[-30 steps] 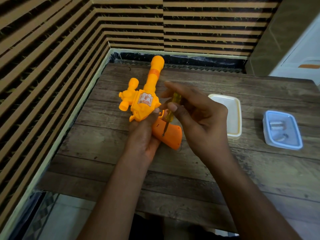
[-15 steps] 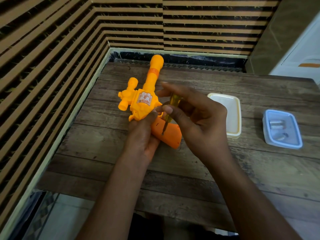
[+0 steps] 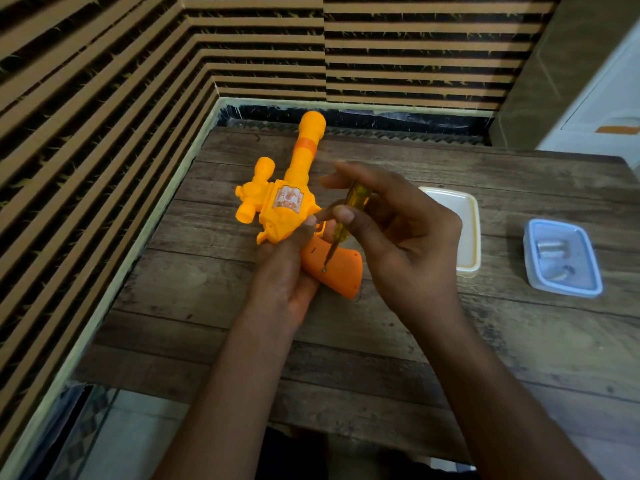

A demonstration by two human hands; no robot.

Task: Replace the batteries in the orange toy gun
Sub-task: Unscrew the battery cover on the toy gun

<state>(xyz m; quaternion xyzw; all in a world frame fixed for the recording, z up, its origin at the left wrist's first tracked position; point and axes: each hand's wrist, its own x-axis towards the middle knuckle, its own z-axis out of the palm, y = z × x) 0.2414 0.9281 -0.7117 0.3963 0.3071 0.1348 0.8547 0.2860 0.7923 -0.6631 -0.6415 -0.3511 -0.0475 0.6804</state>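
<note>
Head view, looking down on a wood-plank table (image 3: 346, 344). The orange toy gun (image 3: 287, 216) is held just above the table, its yellow barrel pointing away towards the striped wall and its darker orange handle (image 3: 341, 273) angled back towards the person.

The left hand (image 3: 280, 282) comes up from below the gun and grips it where the body meets the handle, with its fingers curled round the underside.

Just right of the gun, the right hand (image 3: 401, 244) pinches a screwdriver (image 3: 349, 213) by its clear yellow handle between thumb and fingers, with the forefinger stretched out above. The shaft slants down, and its tip sits on a small screw (image 3: 324, 270) in the gun's handle.

Right of the gun, partly behind the right hand, a shallow white tray (image 3: 465, 216) lies on the table. Well to the right of the gun stands a clear box with a blue rim (image 3: 530, 268), holding what look like batteries (image 3: 550, 247).
</note>
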